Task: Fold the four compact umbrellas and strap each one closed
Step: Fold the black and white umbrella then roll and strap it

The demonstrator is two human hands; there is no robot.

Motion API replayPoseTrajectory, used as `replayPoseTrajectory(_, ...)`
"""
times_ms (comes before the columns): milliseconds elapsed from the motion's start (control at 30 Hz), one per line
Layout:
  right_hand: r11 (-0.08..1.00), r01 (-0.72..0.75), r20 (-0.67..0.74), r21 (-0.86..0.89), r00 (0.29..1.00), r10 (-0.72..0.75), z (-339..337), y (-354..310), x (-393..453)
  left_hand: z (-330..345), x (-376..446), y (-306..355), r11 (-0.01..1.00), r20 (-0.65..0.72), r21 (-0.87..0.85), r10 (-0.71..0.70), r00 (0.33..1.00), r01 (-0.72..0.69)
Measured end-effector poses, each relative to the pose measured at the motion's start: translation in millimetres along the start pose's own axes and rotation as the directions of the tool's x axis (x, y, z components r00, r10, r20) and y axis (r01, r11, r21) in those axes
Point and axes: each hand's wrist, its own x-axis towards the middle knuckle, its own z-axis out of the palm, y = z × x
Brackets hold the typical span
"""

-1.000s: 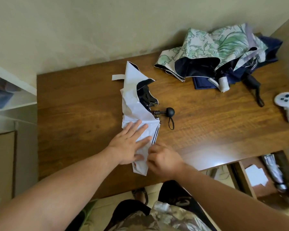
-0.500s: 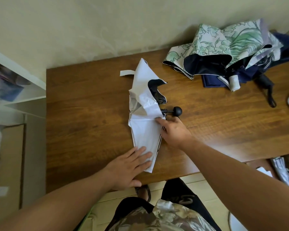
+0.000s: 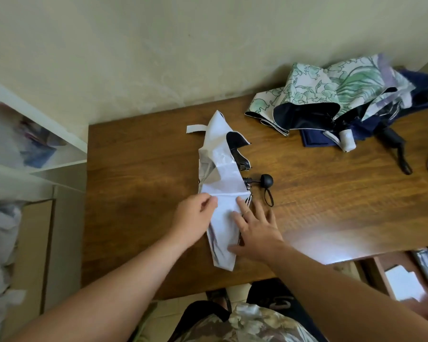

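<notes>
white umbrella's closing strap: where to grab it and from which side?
Pinch the free end of the strap, coming from the table's left side. It sticks out flat to the left from the far tip of the white umbrella onto bare table, with nothing over it. The left hand is nearer that side but is pinching the canopy edge; the right hand presses flat on the fabric.

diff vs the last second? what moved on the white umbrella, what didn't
The left hand moved from lying flat on the white umbrella to its left edge, where it now pinches the cloth at a fold. The right hand, half a second ago up by the black handle, came back down and lies flat, fingers spread, on the lower cloth. The strap remains loose; the pile of other umbrellas is unchanged.
</notes>
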Motion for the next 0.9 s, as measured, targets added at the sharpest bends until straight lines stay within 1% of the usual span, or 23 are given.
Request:
replayPoseTrajectory(33, 0.999, 0.000, 0.004, -0.040, 1.000, 0.000, 6, -1, -2, -7, 9, 14, 0.982, -0.062, -0.170, -0.090, 0.994, 0.079)
replayPoseTrajectory(67, 0.997, -0.001, 0.004, -0.071, 1.000, 0.001, 9, -2, -3, -14, 17, 29, 0.933, -0.075, -0.334, -0.170, 0.983, 0.136)
replayPoseTrajectory(100, 0.996, -0.002, 0.002, -0.088, 1.000, 0.002, 11, -2, -3, -19, 24, 43, 0.872, -0.057, -0.458, -0.224, 0.973, 0.174)
replayPoseTrajectory(133, 0.996, -0.002, 0.003, -0.090, 1.000, 0.002, 11, -1, -1, -23, 29, 55, 0.832, -0.030, -0.520, -0.246, 0.969, 0.195)
replayPoseTrajectory(167, 0.996, 0.000, 0.009, -0.085, 1.000, 0.001, 10, 0, 1, -26, 30, 66, 0.823, -0.007, -0.534, -0.235, 0.972, 0.195)
replayPoseTrajectory(200, 0.997, 0.005, 0.021, -0.074, 1.000, -0.003, 9, 0, 2, -28, 31, 74, 0.845, 0.001, -0.506, -0.198, 0.980, 0.171)
replayPoseTrajectory(267, 0.999, 0.013, 0.034, -0.052, 0.999, -0.011, 7, -1, 3, -28, 30, 83, 0.902, -0.019, -0.427, -0.086, 0.996, 0.069)
replayPoseTrajectory(333, 0.999, 0.015, 0.033, -0.050, 0.999, -0.013, 6, -2, 2, -23, 27, 87, 0.954, -0.066, -0.299, -0.009, 0.998, -0.012)
replayPoseTrajectory(400, 0.999, 0.026, 0.034, -0.028, 0.999, -0.025, -2, -1, -1, -20, 24, 87, 0.990, -0.166, -0.130, 0.035, 0.986, -0.057)
replayPoseTrajectory(433, 0.999, 0.037, 0.031, 0.013, 0.999, -0.037, -5, 1, -1, -19, 22, 87, 0.993, -0.195, -0.099, 0.041, 0.980, -0.062)
replayPoseTrajectory(500, 0.984, 0.070, 0.003, 0.166, 0.997, -0.071, -14, 10, -4, -20, 18, 87, 0.991, -0.207, -0.127, 0.019, 0.978, -0.046)
replayPoseTrajectory(533, 0.963, 0.086, -0.040, 0.256, 0.996, -0.078, -20, 16, -6, -21, 16, 86, 0.991, -0.209, -0.133, 0.008, 0.978, -0.036)
replayPoseTrajectory(567, 0.936, 0.096, -0.115, 0.339, 0.992, -0.060, -29, 22, -10, -21, 14, 85, 0.991, -0.209, -0.131, 0.005, 0.978, -0.033)
replayPoseTrajectory(633, 0.892, 0.068, -0.292, 0.447, 0.953, 0.073, -51, 32, -20, -23, 9, 82, 0.992, -0.195, -0.116, 0.019, 0.981, -0.042)
replayPoseTrajectory(700, 0.828, 0.046, -0.415, 0.559, 0.880, 0.231, -81, 37, -29, -24, 3, 81, 0.992, -0.182, -0.110, 0.033, 0.983, -0.053)
replayPoseTrajectory(733, 0.778, 0.070, -0.450, 0.624, 0.846, 0.285, -97, 36, -33, -23, 1, 79, 0.992, -0.177, -0.108, 0.044, 0.983, -0.064)
replayPoseTrajectory(767, 0.717, 0.109, -0.463, 0.689, 0.827, 0.319, -114, 33, -37, -23, -1, 79, 0.992, -0.172, -0.102, 0.057, 0.983, -0.075)
replayPoseTrajectory(800, 0.653, 0.154, -0.459, 0.741, 0.826, 0.326, -131, 28, -41, -22, -4, 78, 0.991, -0.164, -0.099, 0.068, 0.984, -0.085)
replayPoseTrajectory(833, 0.600, 0.199, -0.451, 0.775, 0.839, 0.305, -145, 22, -42, -21, -6, 79, 0.990, -0.150, -0.104, 0.078, 0.986, -0.094)
replayPoseTrajectory(900, 0.541, 0.241, -0.421, 0.806, 0.875, 0.237, -165, 9, -39, -20, -10, 79, 0.985, -0.110, -0.130, 0.097, 0.989, -0.111)
